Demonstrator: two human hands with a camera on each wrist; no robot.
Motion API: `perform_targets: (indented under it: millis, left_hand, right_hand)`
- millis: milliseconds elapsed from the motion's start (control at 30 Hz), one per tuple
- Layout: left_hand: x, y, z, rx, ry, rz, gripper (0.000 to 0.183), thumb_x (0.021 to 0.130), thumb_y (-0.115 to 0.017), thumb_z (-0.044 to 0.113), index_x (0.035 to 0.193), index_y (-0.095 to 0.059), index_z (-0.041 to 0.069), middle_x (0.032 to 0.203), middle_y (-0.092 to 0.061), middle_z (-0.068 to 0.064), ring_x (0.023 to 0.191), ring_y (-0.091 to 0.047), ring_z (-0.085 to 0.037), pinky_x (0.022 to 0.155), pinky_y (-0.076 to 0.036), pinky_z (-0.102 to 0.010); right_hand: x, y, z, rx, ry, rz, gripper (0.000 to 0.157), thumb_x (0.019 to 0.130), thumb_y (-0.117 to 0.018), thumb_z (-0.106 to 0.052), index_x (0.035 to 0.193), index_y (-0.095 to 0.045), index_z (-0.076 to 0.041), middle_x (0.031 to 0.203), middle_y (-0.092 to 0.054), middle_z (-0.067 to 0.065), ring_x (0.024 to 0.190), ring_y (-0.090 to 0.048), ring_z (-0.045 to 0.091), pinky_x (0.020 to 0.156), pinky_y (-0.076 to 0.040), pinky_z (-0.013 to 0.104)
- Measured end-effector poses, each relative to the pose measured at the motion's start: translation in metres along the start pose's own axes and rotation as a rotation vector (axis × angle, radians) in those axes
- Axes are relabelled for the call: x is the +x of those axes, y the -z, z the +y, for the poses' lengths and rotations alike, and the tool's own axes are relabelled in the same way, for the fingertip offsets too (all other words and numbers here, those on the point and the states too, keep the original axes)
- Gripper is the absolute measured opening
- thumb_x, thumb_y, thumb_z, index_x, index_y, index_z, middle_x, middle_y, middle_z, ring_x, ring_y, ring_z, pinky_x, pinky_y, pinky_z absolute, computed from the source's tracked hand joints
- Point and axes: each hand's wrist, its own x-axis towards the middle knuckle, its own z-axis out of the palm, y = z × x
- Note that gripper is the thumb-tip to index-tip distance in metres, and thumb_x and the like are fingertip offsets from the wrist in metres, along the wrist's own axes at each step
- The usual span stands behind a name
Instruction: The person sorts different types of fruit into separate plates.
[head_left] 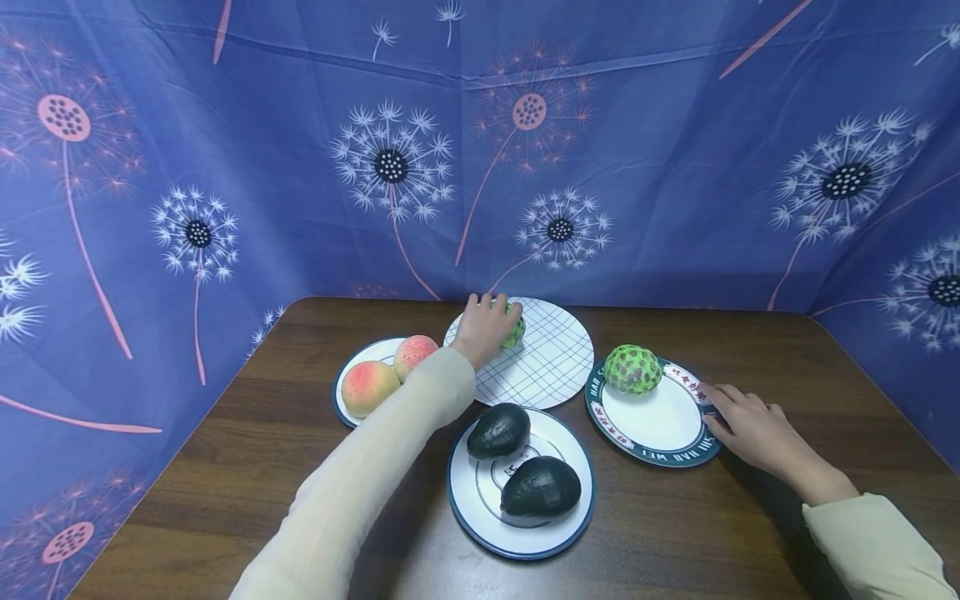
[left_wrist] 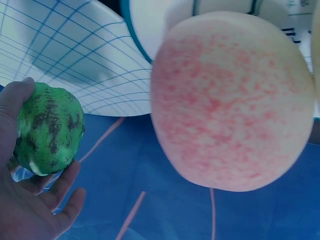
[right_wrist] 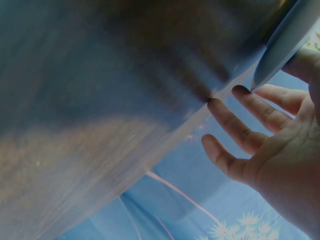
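My left hand (head_left: pixel 483 332) reaches over the white checked plate (head_left: pixel 558 358) and grips a green, dark-blotched custard apple (left_wrist: pixel 50 130) between thumb and fingers. In the head view the fingers partly cover this fruit. On the right, my right hand (head_left: pixel 757 429) is at the edge of the green-rimmed plate (head_left: pixel 637 450), its fingers spread and only loosely bent. In the right wrist view, the thumb lies over that plate's rim and the fingertips (right_wrist: pixel 241 90) come right up to its edge. Another custard apple (head_left: pixel 633 370) sits at the back left of the green-rimmed plate.
Two peaches, one yellow-pink (head_left: pixel 369 388) and one redder (head_left: pixel 415 354), rest on a blue-rimmed plate (head_left: pixel 342 408) beside my left forearm. At the front, two dark avocados (head_left: pixel 542 487) lie on another plate (head_left: pixel 483 529). A blue dandelion-print cloth (head_left: pixel 465 233) hangs behind the wooden table (head_left: pixel 247 483).
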Motion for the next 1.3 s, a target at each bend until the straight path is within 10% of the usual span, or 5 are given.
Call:
perform_targets:
  millis: [1300]
  left_hand:
    - [0.009,0.040,0.049,0.026,-0.112,0.180,0.088,0.076,-0.056,0.065,0.143,-0.021,0.021,0.134,-0.041,-0.007,0.119,-0.046,-0.025,0.100,-0.039,-0.041]
  right_hand:
    - [0.000,-0.001,0.000,-0.007,-0.004,0.005,0.056,0.087,-0.056,-0.024,0.133,-0.039,0.004,0.127,-0.041,0.032,0.110,-0.040,0.052,0.082,-0.033,0.070]
